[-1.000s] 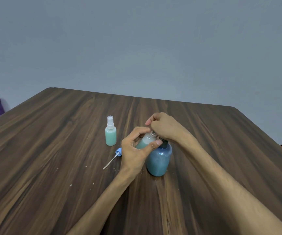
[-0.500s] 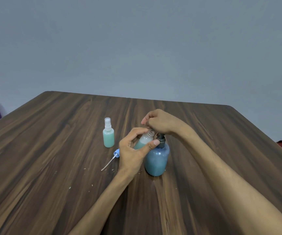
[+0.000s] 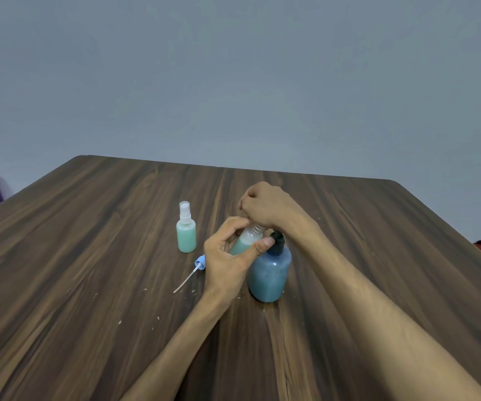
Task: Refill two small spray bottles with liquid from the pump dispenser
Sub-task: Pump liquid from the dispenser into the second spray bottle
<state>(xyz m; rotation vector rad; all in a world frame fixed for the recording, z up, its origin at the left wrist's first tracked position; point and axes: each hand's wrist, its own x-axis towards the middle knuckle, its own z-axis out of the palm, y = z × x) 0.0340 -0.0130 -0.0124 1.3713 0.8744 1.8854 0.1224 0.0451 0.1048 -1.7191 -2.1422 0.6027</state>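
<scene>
Soft, even, rather dim light; no hard shadows on the table [image 3: 88, 256]. A small glint sits on the blue bottle [image 3: 269, 273]. Table edges bow outward; detail is soft.

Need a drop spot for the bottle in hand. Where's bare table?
Bare: the table's left side beyond the capped spray bottle, and its right side past the pump bottle. Crowded: centre, where the loose sprayer cap lies beside the left hand.

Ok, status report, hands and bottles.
Left hand holds open spray bottle tilted at pump dispenser. Right hand on pump head. Capped bottle upright, aside. Nothing blocking.
</scene>
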